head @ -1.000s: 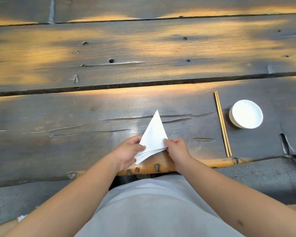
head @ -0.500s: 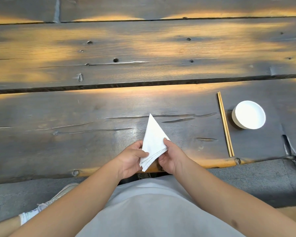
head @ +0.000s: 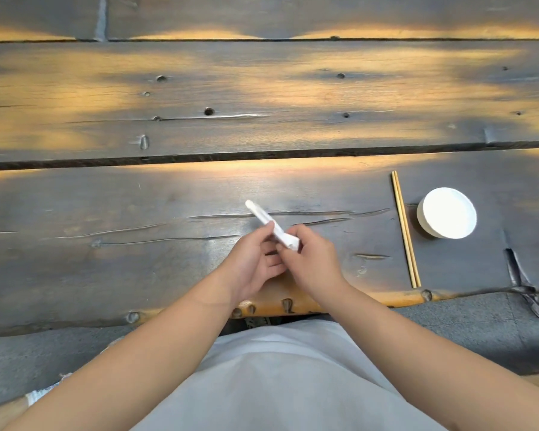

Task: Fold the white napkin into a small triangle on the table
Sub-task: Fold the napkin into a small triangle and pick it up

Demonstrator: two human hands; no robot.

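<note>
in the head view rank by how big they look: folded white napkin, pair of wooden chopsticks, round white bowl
1. Round white bowl, the largest area.
2. Pair of wooden chopsticks, longest but very thin.
3. Folded white napkin, seen nearly edge-on in both hands and partly hidden, so its place against the chopsticks is unsure.

Glossy cracked wooden table (head: 168, 269), paper napkin (head: 263, 217)

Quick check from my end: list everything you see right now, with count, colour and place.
napkin: one, white, folded narrow, held above the table near its front edge, pinched by both hands
chopsticks: one pair, light wood, side by side on the table, right of the hands
bowl: one, white, round, on the table just right of the chopsticks
table: one, dark weathered wood planks, fills most of the view
left hand: pinching the napkin's middle
right hand: gripping the napkin's near end
</note>
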